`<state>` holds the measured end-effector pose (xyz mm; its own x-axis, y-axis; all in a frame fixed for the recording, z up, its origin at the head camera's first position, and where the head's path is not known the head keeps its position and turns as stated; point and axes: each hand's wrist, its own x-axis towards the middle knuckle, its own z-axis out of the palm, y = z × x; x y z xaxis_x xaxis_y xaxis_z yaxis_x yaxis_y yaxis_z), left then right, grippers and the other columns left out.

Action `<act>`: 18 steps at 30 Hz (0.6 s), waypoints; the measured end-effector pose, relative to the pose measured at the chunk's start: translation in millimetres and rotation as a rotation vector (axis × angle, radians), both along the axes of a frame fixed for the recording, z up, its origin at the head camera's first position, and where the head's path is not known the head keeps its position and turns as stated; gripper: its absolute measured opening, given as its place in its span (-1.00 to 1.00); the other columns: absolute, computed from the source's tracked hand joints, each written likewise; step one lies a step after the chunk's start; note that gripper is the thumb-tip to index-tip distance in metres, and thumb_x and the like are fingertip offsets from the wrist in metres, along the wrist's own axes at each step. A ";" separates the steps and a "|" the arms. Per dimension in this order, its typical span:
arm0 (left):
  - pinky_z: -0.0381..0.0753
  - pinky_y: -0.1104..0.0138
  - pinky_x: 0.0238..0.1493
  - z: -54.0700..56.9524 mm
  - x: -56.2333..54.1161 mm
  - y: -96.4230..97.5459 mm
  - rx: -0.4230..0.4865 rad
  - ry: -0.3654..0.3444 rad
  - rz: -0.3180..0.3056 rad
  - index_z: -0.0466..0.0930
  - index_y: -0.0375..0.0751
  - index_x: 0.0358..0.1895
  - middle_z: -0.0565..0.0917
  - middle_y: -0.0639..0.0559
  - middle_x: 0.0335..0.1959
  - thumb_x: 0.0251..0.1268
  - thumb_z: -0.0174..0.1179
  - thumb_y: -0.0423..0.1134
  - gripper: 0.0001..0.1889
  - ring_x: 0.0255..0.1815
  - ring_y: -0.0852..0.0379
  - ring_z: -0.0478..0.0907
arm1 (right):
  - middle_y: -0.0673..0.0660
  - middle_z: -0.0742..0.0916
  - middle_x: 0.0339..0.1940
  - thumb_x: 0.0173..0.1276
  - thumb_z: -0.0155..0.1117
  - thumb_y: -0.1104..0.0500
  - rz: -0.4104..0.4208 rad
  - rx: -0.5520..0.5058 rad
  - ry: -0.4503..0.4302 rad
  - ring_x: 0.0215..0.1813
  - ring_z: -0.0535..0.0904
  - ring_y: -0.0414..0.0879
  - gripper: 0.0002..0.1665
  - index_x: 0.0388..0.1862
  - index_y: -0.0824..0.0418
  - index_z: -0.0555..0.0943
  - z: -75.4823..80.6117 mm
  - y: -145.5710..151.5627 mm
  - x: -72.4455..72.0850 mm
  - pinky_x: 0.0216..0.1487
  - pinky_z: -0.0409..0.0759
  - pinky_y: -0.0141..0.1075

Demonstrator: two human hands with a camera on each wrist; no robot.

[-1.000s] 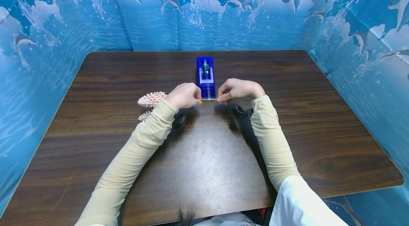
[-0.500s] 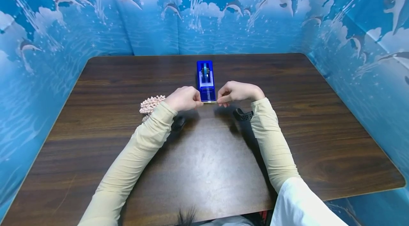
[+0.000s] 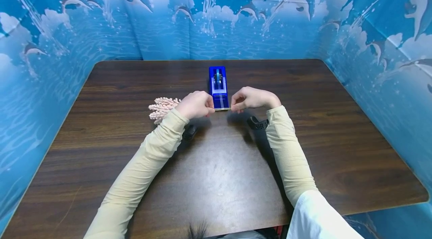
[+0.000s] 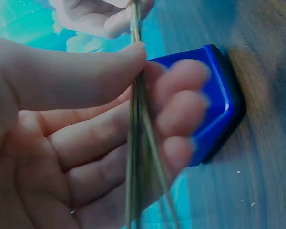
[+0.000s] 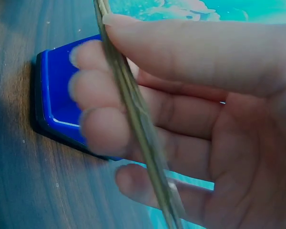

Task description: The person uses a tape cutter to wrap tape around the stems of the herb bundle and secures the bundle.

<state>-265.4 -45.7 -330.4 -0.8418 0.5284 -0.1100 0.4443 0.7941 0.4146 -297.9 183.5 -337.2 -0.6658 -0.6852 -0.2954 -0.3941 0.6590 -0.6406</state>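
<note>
Between both hands, in front of a blue tape dispenser (image 3: 217, 81), runs a bundle of thin greenish-brown stems (image 4: 135, 119). My left hand (image 3: 197, 104) pinches it between thumb and fingers. Pale pink, bumpy flower heads (image 3: 162, 108) stick out left of that hand, partly behind the sleeve. On the right, my right hand (image 3: 251, 98) pinches the same bundle with thumb and index finger, its other fingers lying behind the stems. In the left wrist view, glossy clear tape (image 4: 136, 21) shows on the stems between the hands.
The dispenser stands on a dark wood table (image 3: 320, 149), just beyond the fingertips. Black wrist-camera mounts (image 3: 258, 122) sit under the wrists. A blue curtain (image 3: 162, 40) with dolphins surrounds the back and sides.
The pink flower heads have shifted and turned as the bundle rolls in the fingers. Both hands keep their pinch near the dispenser. The head view has tilted slightly up.
</note>
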 end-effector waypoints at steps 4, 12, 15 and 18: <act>0.55 0.18 -0.20 -2.0 0.1 1.3 -0.005 0.015 0.023 0.62 -0.15 -0.41 0.68 0.04 -0.47 0.16 0.30 -0.19 -0.88 -0.35 0.08 0.60 | 0.23 0.69 -0.39 0.38 0.23 0.19 -0.005 -0.033 -0.004 -0.27 0.62 0.14 -0.79 -0.25 0.37 0.60 -3.0 1.4 0.9 -0.13 0.59 0.03; 0.51 0.18 -0.24 -3.3 -1.5 1.0 0.013 0.046 0.034 0.58 -0.17 -0.43 0.64 0.01 -0.47 0.12 0.34 -0.22 -0.86 -0.38 0.06 0.54 | 0.13 0.67 -0.46 0.53 0.01 0.11 -0.017 -0.031 -0.095 -0.33 0.62 0.09 -0.68 -0.20 0.36 0.55 -3.3 0.1 1.4 -0.09 0.59 0.03; 0.48 0.20 -0.28 -2.6 -1.4 0.2 0.036 0.064 0.035 0.56 -0.17 -0.47 0.60 0.02 -0.51 0.09 0.35 -0.23 -0.84 -0.41 0.06 0.51 | 0.12 0.66 -0.52 0.57 -0.07 0.10 0.001 -0.025 -0.110 -0.41 0.59 -0.01 -0.60 -0.19 0.41 0.57 -2.9 0.2 1.2 -0.15 0.59 0.02; 0.43 0.24 -0.33 -1.0 -0.7 -0.6 0.063 0.073 0.046 0.55 -0.17 -0.47 0.57 0.03 -0.53 0.15 0.33 -0.21 -0.83 -0.44 0.08 0.48 | 0.09 0.65 -0.53 0.55 -0.03 0.14 0.023 -0.009 -0.096 -0.43 0.55 -0.08 -0.63 -0.24 0.41 0.59 -2.6 0.1 0.9 -0.18 0.58 -0.02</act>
